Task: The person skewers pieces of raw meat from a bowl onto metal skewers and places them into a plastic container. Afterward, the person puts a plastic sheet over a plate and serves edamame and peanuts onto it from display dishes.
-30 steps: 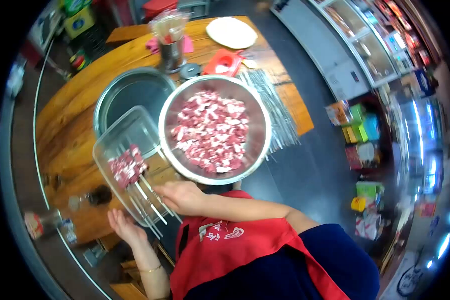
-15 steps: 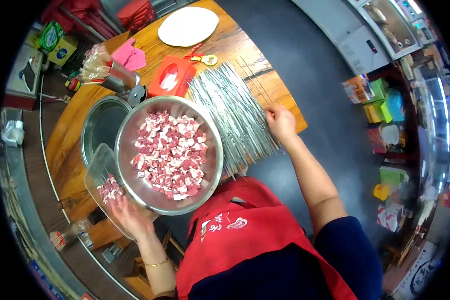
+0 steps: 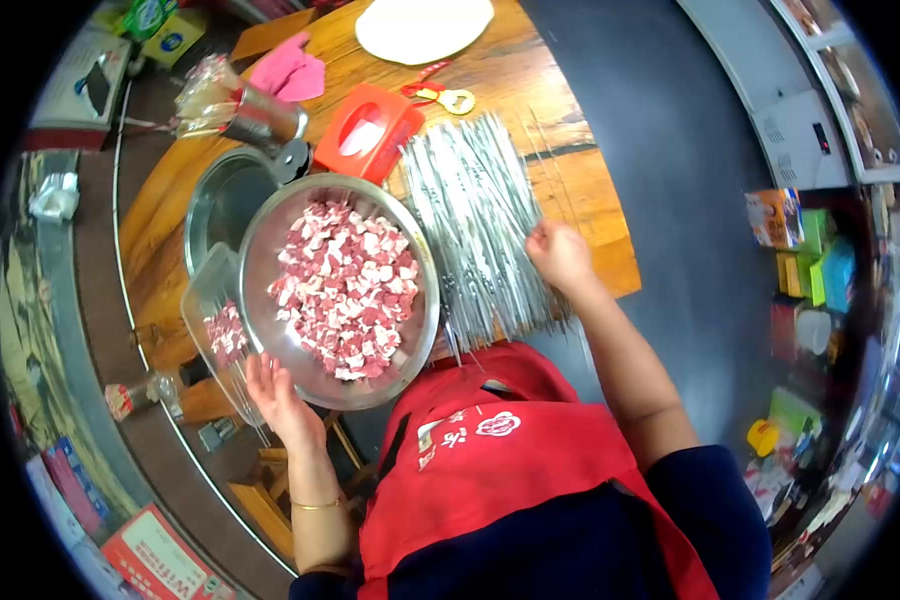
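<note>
My left hand is open, palm turned up, fingers spread at the lower-left rim of a large steel bowl. Cubes of red and white raw meat fill the bowl's middle. Just beyond the fingers, a clear plastic container holds a smaller heap of meat pieces with thin skewers sticking out. On the other side, my right hand is closed at the right edge of a wide pile of metal skewers. Its curled fingers hide whatever is between them. A few separate skewers lie just past it.
Behind the bowl stand a steel basin, a red tissue box and a metal canister of wrapped sticks. A bottle opener, a pink cloth and a white plate lie farther back on the wooden table.
The camera view has shifted. My left hand has moved off the plastic container towards the bowl rim. My right hand has moved slightly left against the skewer pile, away from the separate skewers.
</note>
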Motion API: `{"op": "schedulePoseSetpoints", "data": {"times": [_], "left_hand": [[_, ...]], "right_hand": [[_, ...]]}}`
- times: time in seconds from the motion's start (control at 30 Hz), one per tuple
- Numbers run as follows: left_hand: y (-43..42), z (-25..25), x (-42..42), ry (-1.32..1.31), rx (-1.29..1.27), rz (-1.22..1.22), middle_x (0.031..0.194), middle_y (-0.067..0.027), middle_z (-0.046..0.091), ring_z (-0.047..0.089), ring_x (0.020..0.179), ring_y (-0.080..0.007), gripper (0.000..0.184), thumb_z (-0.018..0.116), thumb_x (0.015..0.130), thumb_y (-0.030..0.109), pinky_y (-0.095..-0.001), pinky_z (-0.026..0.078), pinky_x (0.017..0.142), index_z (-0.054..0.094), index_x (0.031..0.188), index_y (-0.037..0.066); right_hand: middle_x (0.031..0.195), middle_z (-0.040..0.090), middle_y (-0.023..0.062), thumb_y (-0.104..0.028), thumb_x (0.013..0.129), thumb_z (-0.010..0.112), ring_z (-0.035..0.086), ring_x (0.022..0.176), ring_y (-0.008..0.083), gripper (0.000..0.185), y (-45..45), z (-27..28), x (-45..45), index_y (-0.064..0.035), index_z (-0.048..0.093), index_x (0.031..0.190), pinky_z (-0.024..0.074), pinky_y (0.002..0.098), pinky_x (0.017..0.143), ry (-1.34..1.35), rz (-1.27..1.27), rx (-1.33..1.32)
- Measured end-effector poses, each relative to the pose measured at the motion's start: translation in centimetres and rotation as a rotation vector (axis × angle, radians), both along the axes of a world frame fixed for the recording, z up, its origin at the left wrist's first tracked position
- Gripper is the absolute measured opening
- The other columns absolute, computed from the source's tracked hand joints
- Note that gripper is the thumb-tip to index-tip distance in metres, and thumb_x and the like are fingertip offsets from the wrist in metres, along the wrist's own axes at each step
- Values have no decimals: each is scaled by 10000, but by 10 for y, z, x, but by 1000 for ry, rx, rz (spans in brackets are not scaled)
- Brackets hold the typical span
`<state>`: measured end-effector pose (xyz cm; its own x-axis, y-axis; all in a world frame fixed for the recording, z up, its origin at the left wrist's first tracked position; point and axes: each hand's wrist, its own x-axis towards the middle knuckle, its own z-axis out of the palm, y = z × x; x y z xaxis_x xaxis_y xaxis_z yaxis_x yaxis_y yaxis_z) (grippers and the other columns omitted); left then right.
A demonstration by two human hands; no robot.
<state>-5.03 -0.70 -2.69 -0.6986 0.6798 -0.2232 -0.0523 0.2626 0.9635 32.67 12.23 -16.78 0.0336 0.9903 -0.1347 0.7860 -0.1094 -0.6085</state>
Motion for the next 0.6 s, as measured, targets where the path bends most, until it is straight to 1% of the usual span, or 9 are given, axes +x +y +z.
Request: {"op": "schedulePoseSetpoints", "data": {"times": [0.07,0.13,0.17,0.23,0.33,0.4,0.43,0.53,0.6], "left_hand": [[1,1,-2,81,14,-120,1385,-157,372,355,1284,-262,589,540,862,5,-384,294,1058,296,1394,70],[3,-3,-19,63,-33,-196,1363,-171,408,376,1279,-263,567,557,874,54,-401,296,1073,315,1387,56],[9,2,-23,37,-91,-214,1360,-170,414,377,1279,-263,572,567,873,70,-404,290,1077,310,1383,38],[24,-13,-45,102,-176,-290,1354,-184,422,387,1274,-259,553,543,884,67,-394,331,1063,310,1384,23],[52,-51,-82,256,-165,-521,1136,-128,579,570,1023,-206,408,551,870,0,-321,486,881,457,1267,-22],[74,-92,-110,473,-182,-633,1011,-134,645,639,881,-205,230,569,858,47,-309,517,771,615,1079,2],[91,-63,-91,739,-148,-679,936,-145,643,645,818,-260,170,594,834,97,-342,516,737,654,972,19],[129,-66,-96,1030,-313,-810,955,-106,631,620,886,-285,161,593,815,147,-361,514,756,672,922,55],[142,-78,-100,1421,-385,-986,877,-101,598,598,845,-306,118,585,772,129,-417,506,720,645,851,63]], "right_hand": [[771,639,150,-195,787,615,630,717,283,169,1,2,3,-35,623,842,493,379,659,70,-72,-98],[802,639,197,-202,804,592,628,764,334,187,-2,3,4,-27,617,867,494,406,696,213,-108,-112],[806,636,192,-185,825,581,626,763,304,191,-4,-5,4,-14,596,909,493,385,701,145,-121,-70],[859,610,151,-121,880,525,590,801,229,160,-11,-27,8,5,537,977,475,355,730,420,-166,-26],[801,549,80,-82,910,499,541,751,157,81,-26,19,-11,-8,495,944,445,291,673,431,-106,178],[776,524,55,-69,914,496,522,722,125,51,-42,31,-14,-19,487,923,432,262,643,445,-76,195],[745,497,24,-59,917,495,490,673,88,30,-53,38,-19,-34,484,907,406,233,590,577,-144,115],[691,461,-27,-50,921,499,434,588,30,37,-81,70,-40,-57,484,888,352,191,498,732,-219,-25],[652,447,-52,-57,921,510,400,532,11,38,-102,86,-59,-64,491,888,321,186,439,735,-208,-82]]}}
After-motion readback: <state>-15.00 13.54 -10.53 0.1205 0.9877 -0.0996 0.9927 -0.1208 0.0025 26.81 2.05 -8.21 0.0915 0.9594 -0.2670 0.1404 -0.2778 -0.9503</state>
